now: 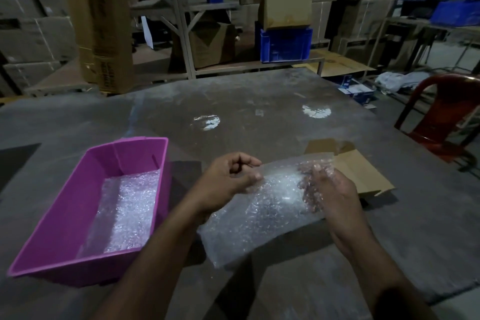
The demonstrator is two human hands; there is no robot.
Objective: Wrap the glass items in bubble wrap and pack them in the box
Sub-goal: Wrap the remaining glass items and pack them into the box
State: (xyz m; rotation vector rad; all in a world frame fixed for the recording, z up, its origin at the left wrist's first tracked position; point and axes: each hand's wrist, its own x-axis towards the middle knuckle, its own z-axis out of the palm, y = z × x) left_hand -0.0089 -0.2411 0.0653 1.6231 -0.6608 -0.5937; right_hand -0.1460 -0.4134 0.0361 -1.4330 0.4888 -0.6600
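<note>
Left hand [228,182] pinches bubble wrap sheet [259,210] edge | right hand [335,195] grips its far side, fingers under the film | pink box [65,205] left of both hands, wrap-lined

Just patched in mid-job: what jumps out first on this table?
The bright pink bin at near left, with bubble wrap lying inside it. Beside it at centre, the left hand and right hand hold a bubble wrap sheet above the table, flat cardboard behind.
</note>
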